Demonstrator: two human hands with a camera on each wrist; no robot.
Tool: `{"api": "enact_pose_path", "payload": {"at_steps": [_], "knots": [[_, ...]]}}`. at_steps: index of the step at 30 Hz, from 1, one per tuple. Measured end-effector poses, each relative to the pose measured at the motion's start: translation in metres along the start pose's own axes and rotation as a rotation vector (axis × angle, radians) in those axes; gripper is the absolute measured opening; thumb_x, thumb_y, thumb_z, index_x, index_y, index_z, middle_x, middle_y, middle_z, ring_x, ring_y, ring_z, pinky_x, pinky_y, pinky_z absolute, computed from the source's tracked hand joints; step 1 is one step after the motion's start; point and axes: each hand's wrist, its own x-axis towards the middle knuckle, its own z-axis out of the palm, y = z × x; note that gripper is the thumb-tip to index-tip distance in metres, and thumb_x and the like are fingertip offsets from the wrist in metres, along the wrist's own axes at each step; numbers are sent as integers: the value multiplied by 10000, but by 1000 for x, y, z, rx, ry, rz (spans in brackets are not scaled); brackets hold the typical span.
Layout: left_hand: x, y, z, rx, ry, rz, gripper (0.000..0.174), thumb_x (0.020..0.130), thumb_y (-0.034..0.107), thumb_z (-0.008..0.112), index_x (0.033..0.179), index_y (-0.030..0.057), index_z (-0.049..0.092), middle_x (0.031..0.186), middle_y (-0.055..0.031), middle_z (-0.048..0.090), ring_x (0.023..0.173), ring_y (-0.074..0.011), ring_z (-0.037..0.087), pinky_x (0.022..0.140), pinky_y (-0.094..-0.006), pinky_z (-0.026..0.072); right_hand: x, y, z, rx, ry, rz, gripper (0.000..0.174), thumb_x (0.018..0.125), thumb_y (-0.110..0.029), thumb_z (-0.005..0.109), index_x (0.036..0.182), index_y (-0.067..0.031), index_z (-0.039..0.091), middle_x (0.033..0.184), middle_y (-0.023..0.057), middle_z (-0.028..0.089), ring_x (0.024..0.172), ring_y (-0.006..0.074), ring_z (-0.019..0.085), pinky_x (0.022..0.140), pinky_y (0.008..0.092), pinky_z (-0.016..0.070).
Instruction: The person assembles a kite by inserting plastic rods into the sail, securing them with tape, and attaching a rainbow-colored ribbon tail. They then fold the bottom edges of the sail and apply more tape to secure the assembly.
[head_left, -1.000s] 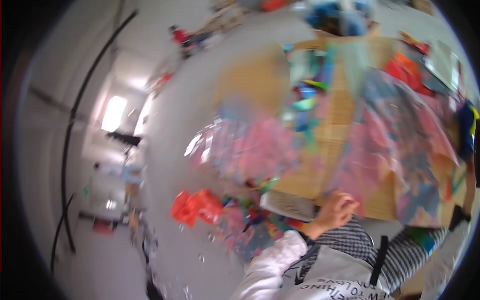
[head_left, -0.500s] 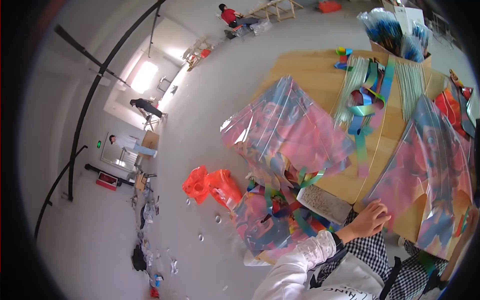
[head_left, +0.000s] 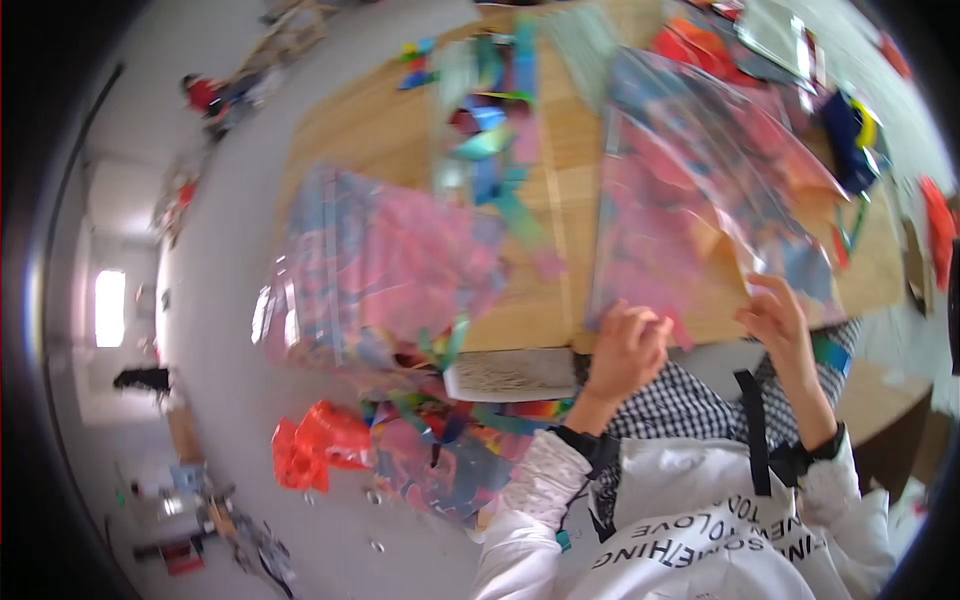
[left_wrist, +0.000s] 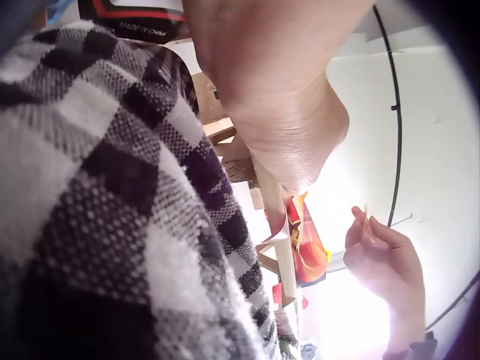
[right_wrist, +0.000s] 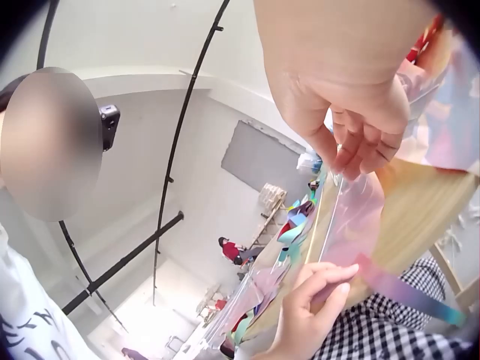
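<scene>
A pink and blue printed film kite (head_left: 655, 165) with thin rods lies on the wooden table in front of the person. At its lower left corner the left hand (head_left: 628, 350) pinches the film between thumb and index finger, beside a rainbow ribbon (right_wrist: 412, 294) that hangs over the table edge. The right hand (head_left: 785, 325) is over the kite's lower part. Its thumb and index fingertips pinch a small thin pale piece, seen also in the left wrist view above the right hand (left_wrist: 386, 262); its kind is too small to tell.
A second film kite (head_left: 400, 250) lies on the table (head_left: 520, 315) to the left. Between them are rainbow ribbons (head_left: 485, 145) and bundled pale rods (head_left: 585, 50). A white tray (head_left: 515, 375) of small pale pieces sits at the near edge. Red plastic bags (head_left: 320, 445) lie on the floor.
The head view has swung right. The right hand has come from the right edge to the kite's lower part, fingertips together. The left hand stays at the kite's lower left corner.
</scene>
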Motion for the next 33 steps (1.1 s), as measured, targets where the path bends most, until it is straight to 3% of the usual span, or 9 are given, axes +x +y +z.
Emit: {"api": "enact_pose_path", "payload": {"at_steps": [4,7,8,12,16,23,26,29,33], "knots": [[3,0,1,37,0,-1,354,768,80,700,1118,132,710,1061,-83,577,1056,-303,599,1034,-551,442,-1,8,25,115,55,-83,584,877,93,606,1414,-63,436,1197,90,601,994,164,659,849,264,488],[2,-1,2,51,-8,-2,361,761,74,702,1118,132,710,1062,-84,575,1061,-299,596,1035,-556,449,-7,2,40,-209,75,-156,590,886,97,581,1429,-65,416,1252,113,569,1046,177,657,854,297,502],[3,0,1,55,-21,-4,355,763,78,704,1115,127,711,1064,-80,575,1063,-294,597,1036,-554,449,-8,0,45,-296,49,-209,591,885,92,555,1437,-50,401,1241,151,577,1071,239,661,869,347,519],[2,-1,3,55,-12,-1,350,771,87,706,1118,133,712,1069,-81,574,1066,-293,596,1042,-553,444,-5,21,56,-569,-36,-367,579,883,63,547,1437,-12,394,1244,215,572,1055,367,640,891,413,524],[2,0,0,60,-15,-22,349,782,100,707,1128,146,713,1083,-83,576,1074,-291,594,1050,-548,438,5,45,64,-646,-94,-520,629,829,77,575,1429,-12,411,1259,223,581,1102,383,619,906,438,524],[2,0,-1,41,-27,-46,353,782,104,707,1131,156,717,1090,-77,580,1099,-286,582,1059,-542,438,6,67,60,-706,-115,-571,663,795,126,565,1426,-7,412,1297,211,575,1132,375,617,941,446,514],[4,2,-2,50,-16,-42,353,770,83,713,1116,152,722,1080,-75,582,1095,-290,587,1058,-545,441,3,60,63,-450,-112,-449,628,832,130,559,1424,-8,405,1288,201,580,1135,337,632,937,417,514],[2,1,0,43,-25,-45,363,766,72,716,1119,153,721,1081,-76,582,1087,-296,593,1059,-547,438,3,49,68,-279,20,-335,578,879,109,565,1420,-7,400,1271,188,586,1132,294,647,926,388,513],[3,2,-1,49,-35,-52,367,765,60,711,1120,155,721,1086,-75,579,1086,-297,596,1061,-549,433,5,43,70,-196,35,-302,518,914,67,569,1402,-4,411,1240,180,600,1044,266,675,878,371,529]]}}
